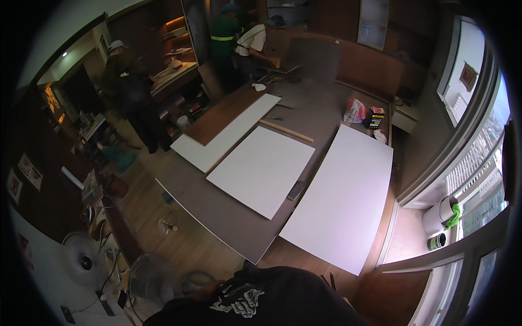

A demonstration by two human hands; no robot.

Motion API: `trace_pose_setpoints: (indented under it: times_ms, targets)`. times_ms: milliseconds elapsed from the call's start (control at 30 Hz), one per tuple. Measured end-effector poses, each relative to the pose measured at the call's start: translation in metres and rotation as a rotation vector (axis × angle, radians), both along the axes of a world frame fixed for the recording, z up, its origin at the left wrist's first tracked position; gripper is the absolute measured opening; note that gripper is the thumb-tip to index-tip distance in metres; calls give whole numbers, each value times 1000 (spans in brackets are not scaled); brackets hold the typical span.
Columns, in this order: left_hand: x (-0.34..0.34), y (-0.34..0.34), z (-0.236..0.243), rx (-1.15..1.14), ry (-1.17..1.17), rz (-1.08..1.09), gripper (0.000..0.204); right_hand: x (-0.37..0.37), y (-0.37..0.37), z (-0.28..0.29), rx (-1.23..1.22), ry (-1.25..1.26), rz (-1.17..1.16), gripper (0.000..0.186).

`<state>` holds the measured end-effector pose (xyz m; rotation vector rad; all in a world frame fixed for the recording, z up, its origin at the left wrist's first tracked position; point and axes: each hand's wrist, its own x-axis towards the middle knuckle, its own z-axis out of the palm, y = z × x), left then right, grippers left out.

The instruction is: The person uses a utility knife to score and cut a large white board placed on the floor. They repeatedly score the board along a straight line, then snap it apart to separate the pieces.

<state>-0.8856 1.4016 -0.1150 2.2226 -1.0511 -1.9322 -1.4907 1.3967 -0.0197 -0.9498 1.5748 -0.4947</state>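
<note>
At the bottom edge, skin of my left hand or forearm point(208, 289) shows beside my black shirt point(288, 299), near a standing fan point(152, 277); its fingers are hidden. A sliver of my right hand or arm point(345, 300) shows at the shirt's other side, fingers unseen. In front of me, a grey platform point(217, 217) carries a square white panel point(260, 168), a long white panel point(337, 201), an L-shaped white board point(198, 149) under a brown board point(223, 119), a wooden strip point(288, 134) and a small dark object point(296, 189).
Three other people point(130, 92) point(223, 43) point(253, 46) are at the back. A bag point(354, 111) and dark box point(375, 118) sit on the platform. A second fan point(84, 261) and cables stand left; windows and a sill with containers point(437, 239) line the right.
</note>
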Motion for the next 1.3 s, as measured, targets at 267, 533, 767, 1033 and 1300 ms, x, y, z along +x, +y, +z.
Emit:
trace_pose_setpoints:
  times_ms: [267, 533, 767, 1033, 1300]
  targets:
    - [-2, -40, 5, -4, 1, -80, 29, -4, 22, 2, -8, 12, -109, 36]
    - [1, -60, -6, 39, 3, -134, 28, 15, 2, -23, 261, 238, -139, 29]
    - [17, -129, -31, -33, 25, -122, 27, 17, -30, -42, 312, 244, -113, 24]
    - [-159, -272, 43, -521, 300, 62, 37, 73, -127, 6, -32, -155, -212, 15]
    - [-308, -247, 202, -657, 385, -873, 62, 129, -197, 112, -560, -518, -546, 16]
